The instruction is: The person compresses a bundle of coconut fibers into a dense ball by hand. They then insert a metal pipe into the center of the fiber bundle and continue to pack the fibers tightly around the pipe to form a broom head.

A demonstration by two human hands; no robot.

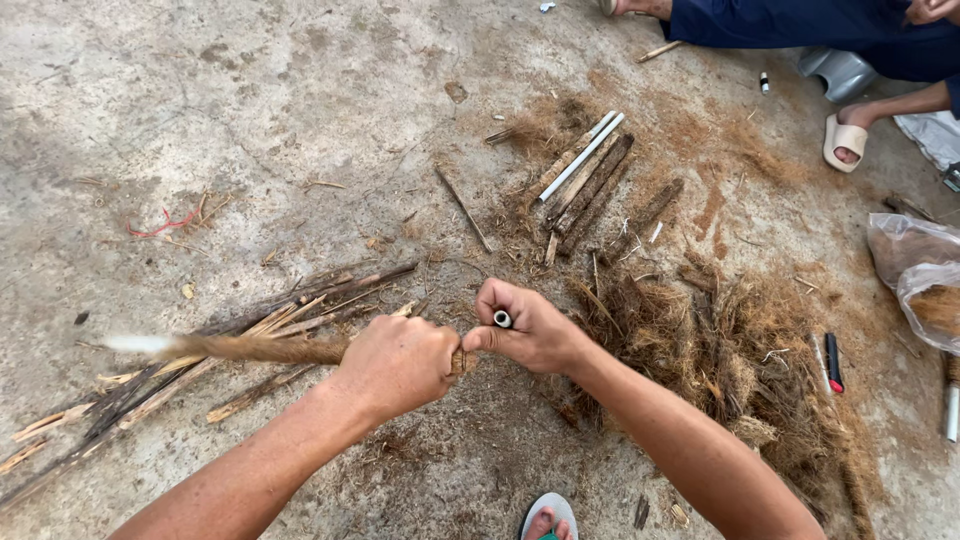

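The fibre-wrapped stick lies leftward from the left hand, whose grip is closed around it; the right hand, touching, holds a small tube

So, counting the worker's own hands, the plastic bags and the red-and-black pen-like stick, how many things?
Hands: 2, left hand and right hand, both closed on the fibre bundle
Plastic bags: 2
Red-and-black pen-like stick: 1
Total: 5
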